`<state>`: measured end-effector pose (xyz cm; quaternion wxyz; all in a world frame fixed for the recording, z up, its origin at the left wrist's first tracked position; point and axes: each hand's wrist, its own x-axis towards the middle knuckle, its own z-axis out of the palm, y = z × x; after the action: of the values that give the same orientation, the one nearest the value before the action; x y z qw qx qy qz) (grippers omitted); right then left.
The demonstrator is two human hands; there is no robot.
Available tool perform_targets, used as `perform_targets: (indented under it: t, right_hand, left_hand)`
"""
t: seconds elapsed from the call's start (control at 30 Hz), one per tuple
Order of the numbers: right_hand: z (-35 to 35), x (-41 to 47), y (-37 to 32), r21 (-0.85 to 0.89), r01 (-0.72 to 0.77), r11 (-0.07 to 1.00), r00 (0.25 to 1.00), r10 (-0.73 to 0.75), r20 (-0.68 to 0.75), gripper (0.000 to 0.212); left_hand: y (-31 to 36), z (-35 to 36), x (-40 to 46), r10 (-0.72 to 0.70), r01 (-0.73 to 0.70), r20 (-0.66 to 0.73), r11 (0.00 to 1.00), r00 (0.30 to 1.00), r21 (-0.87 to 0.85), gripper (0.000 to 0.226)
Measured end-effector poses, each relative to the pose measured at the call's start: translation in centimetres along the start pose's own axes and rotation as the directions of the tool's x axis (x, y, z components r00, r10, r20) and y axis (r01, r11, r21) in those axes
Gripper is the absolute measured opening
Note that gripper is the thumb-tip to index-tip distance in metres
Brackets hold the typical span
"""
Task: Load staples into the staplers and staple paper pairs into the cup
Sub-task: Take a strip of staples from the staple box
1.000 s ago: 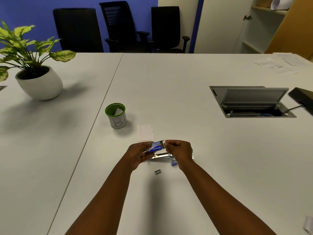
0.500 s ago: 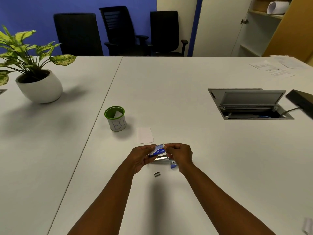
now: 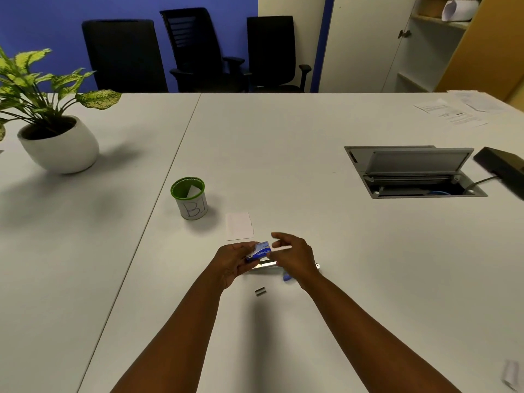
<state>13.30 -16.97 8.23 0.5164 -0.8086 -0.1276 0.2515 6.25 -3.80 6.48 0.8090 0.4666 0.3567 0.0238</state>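
While the left hand (image 3: pixel 235 260) gripped the small blue cardboard staple box (image 3: pixel 259 252) above the silver metal stapler (image 3: pixel 266 265) on the desk, the right hand (image 3: pixel 292 255) hovered loose-fingered; tipping it could scatter staples.

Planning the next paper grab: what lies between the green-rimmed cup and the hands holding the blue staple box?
In the head view, a white paper square lies flat on the table between the cup and the box.
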Motion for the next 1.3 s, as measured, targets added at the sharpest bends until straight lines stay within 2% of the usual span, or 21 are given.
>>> perform_targets:
  t: [0.03,0.1,0.2,0.33,0.4,0.43,0.47,0.5,0.53,0.57,0.6,0.67,0.77,0.97,1.07,1.2,1.3]
  right_hand:
    - [-0.2,0.0,0.2,-0.099,0.089,0.991,0.995,-0.085,0.047,0.047]
    - [-0.4,0.1,0.4,-0.243,0.225,0.944,0.971,-0.196,0.136,0.047]
    - [-0.6,0.6,0.7,-0.382,0.281,0.881,0.957,-0.226,0.182,0.036]
    - [-0.7,1.4,1.4,-0.352,0.253,0.901,0.966,-0.213,0.150,0.037]
    - [-0.9,2.0,1.9,-0.302,0.211,0.930,0.977,-0.202,0.062,0.037]
    - [-1.1,2.4,2.2,-0.288,0.193,0.938,0.980,-0.200,0.006,0.036]
    - [-1.4,2.8,2.5,-0.276,0.173,0.946,0.979,-0.195,-0.054,0.034]
    - [-1.7,3.3,2.8,-0.263,0.147,0.953,0.977,-0.183,-0.114,0.033]
    - [-2.0,3.9,3.1,-0.257,0.116,0.960,0.971,-0.164,-0.176,0.032]
    - [-2.4,4.5,3.4,-0.256,0.080,0.963,0.961,-0.143,-0.238,0.030]
    - [-2.8,5.1,3.6,-0.250,0.044,0.967,0.947,-0.120,-0.298,0.028]
    - [-3.7,6.5,3.9,-0.192,-0.033,0.981,0.917,-0.046,-0.396,0.028]
    - [-4.9,8.3,4.5,-0.086,-0.123,0.989,0.874,0.067,-0.482,0.033]
    - [-6.2,11.4,5.9,-0.121,-0.227,0.966,0.860,0.141,-0.490,0.036]
    - [-6.5,12.7,6.6,-0.149,-0.257,0.955,0.860,0.155,-0.487,0.036]
    - [-6.7,14.0,7.3,-0.172,-0.275,0.946,0.845,0.152,-0.512,0.035]
    - [-6.4,14.4,8.0,-0.182,-0.292,0.939,0.840,0.160,-0.518,0.037]
  left_hand:
    - [-0.1,0.0,0.1,-0.007,0.007,0.006,1.000,1.000,0.014,0.017]
    - [-0.2,-0.1,0.3,-0.022,0.021,0.016,0.998,1.000,0.051,0.019]
    - [-0.5,-0.3,0.5,-0.050,0.043,0.046,0.989,0.998,0.138,0.025]
    - [-0.6,-1.0,1.1,-0.022,0.020,0.008,0.989,1.000,0.145,0.022]
    - [-0.7,-1.7,1.9,0.086,-0.075,-0.119,0.992,0.989,0.098,0.018]
    - [-0.9,-2.2,2.2,0.174,-0.148,-0.213,0.980,0.961,0.132,0.017]
    - [-1.1,-2.9,2.6,0.286,-0.210,-0.309,0.943,0.907,0.257,0.019]
    - [-1.4,-3.7,2.8,0.417,-0.228,-0.370,0.860,0.830,0.456,0.021]
    - [-1.7,-4.6,3.0,0.532,-0.205,-0.369,0.738,0.762,0.642,0.023]
    - [-2.1,-5.4,3.3,0.616,-0.185,-0.317,0.612,0.721,0.769,0.026]
    - [-2.5,-6.1,3.5,0.653,-0.175,-0.256,0.519,0.713,0.837,0.030]
    - [-3.1,-7.3,4.1,0.647,-0.152,-0.197,0.442,0.737,0.884,0.035]
    - [-3.5,-8.5,5.4,0.627,-0.110,-0.192,0.410,0.755,0.905,0.041]
    - [-4.2,-10.7,8.1,0.542,-0.016,-0.117,0.235,0.832,0.972,0.050]
    - [-4.8,-11.5,8.8,0.563,-0.024,-0.078,0.172,0.823,0.985,0.049]
    - [-5.4,-11.5,9.1,0.619,-0.055,-0.059,0.163,0.783,0.985,0.047]
    - [-5.7,-11.3,9.1,0.625,-0.049,-0.062,0.159,0.778,0.986,0.046]
